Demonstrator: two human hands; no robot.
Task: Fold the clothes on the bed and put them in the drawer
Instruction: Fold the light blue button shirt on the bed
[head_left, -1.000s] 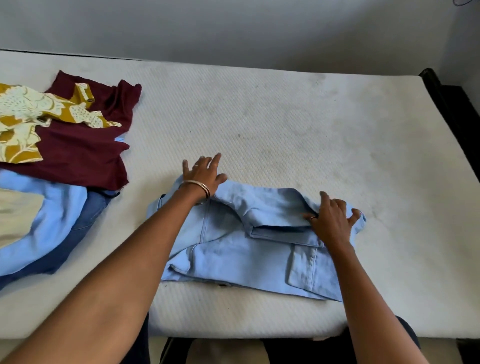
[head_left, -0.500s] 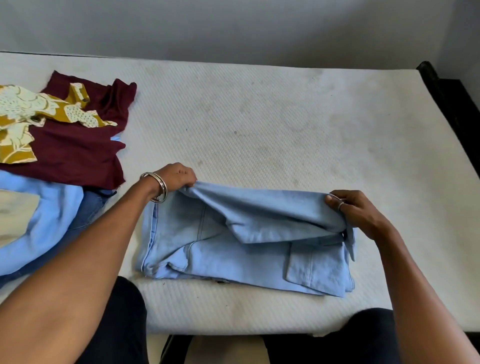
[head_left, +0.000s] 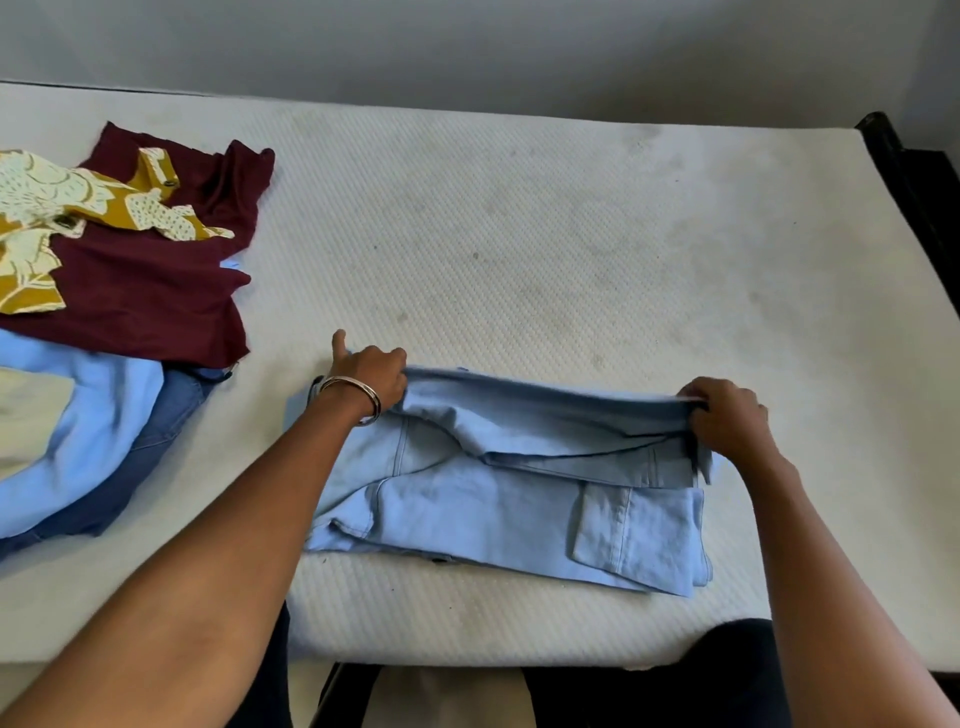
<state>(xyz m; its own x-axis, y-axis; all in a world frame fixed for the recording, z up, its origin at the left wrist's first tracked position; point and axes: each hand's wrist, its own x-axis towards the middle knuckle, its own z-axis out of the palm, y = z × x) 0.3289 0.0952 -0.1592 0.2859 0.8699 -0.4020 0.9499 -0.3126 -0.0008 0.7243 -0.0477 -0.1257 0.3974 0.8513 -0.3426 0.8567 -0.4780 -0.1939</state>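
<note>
A light blue denim garment (head_left: 493, 509) lies partly folded near the front edge of the white mattress (head_left: 519, 234). My left hand (head_left: 371, 371), with a metal bangle at the wrist, grips the left end of its raised far fold. At the right end of that same fold my right hand (head_left: 727, 415) is closed on the cloth. The fold is lifted a little above the lower layers, which show a patch pocket at the right.
At the left of the mattress lies a heap of clothes: a maroon top (head_left: 156, 270), a mustard floral piece (head_left: 47, 223), a pale blue garment (head_left: 83, 431) and dark blue jeans (head_left: 156, 457). A dark bed frame (head_left: 914, 197) runs along the right edge.
A second ago both hands lay flat on the denim garment. They have since closed on its far fold at both ends and lifted it, stretched between them.
</note>
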